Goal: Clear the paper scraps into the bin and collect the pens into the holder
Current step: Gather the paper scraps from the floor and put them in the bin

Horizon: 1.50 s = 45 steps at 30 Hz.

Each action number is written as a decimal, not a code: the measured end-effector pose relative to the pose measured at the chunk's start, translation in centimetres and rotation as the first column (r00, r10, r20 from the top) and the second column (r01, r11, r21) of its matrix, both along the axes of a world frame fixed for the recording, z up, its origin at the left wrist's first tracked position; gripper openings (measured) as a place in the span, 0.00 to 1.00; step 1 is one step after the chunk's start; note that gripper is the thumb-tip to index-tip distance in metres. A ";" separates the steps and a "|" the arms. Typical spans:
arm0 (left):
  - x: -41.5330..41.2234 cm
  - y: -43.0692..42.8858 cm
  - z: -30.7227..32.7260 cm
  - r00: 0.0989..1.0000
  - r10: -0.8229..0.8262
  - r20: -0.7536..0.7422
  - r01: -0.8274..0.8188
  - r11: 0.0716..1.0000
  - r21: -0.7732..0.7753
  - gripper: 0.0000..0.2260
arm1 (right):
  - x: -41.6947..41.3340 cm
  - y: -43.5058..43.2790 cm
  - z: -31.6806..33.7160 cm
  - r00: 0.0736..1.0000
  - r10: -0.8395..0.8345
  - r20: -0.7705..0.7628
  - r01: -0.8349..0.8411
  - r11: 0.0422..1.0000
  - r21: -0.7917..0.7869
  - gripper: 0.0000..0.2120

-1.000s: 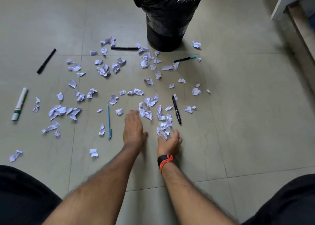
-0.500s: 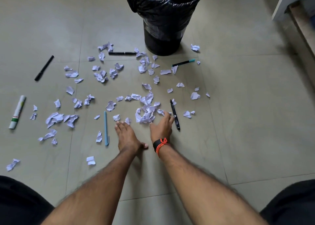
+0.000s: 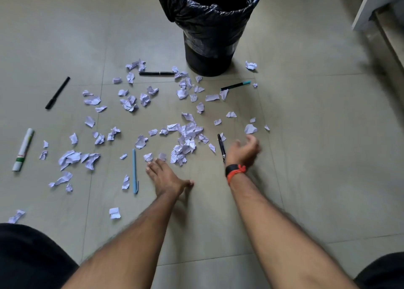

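Several white paper scraps lie across the tiled floor, with a gathered heap in the middle. A black-lined bin stands at the top centre. My left hand rests flat on the floor, fingers spread, just below the heap. My right hand hovers open and blurred to the right of a black pen, holding nothing. A light blue pen lies left of my left hand. Further pens lie near the bin: a black pen and a teal-capped pen. No pen holder is in view.
A black marker and a white marker lie at the far left. A white furniture edge stands at the top right. My dark-clothed knees fill the bottom corners.
My right hand has left the heap and swung right past the black pen, now open. The scraps were pushed forward into a tighter heap. My left hand stays flat on the floor.
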<state>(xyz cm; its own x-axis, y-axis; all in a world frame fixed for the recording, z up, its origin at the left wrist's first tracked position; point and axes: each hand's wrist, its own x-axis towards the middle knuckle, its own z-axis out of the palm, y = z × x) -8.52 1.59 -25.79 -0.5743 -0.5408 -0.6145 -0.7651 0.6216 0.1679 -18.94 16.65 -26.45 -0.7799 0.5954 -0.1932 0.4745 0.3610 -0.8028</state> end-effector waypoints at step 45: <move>-5.1 1.2 0.1 0.980 0.143 0.137 -0.154 0.985 0.079 0.66 | -11.5 0.4 -0.7 0.369 0.827 0.425 -0.921 0.387 0.048 0.46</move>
<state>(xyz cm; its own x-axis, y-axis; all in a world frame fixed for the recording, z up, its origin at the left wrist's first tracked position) -13.62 2.82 -25.70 -0.4032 -0.5542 -0.7282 -0.8667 0.4866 0.1096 -30.43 17.04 -27.13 -0.8122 -0.3352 -0.4775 -0.0567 0.8600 -0.5072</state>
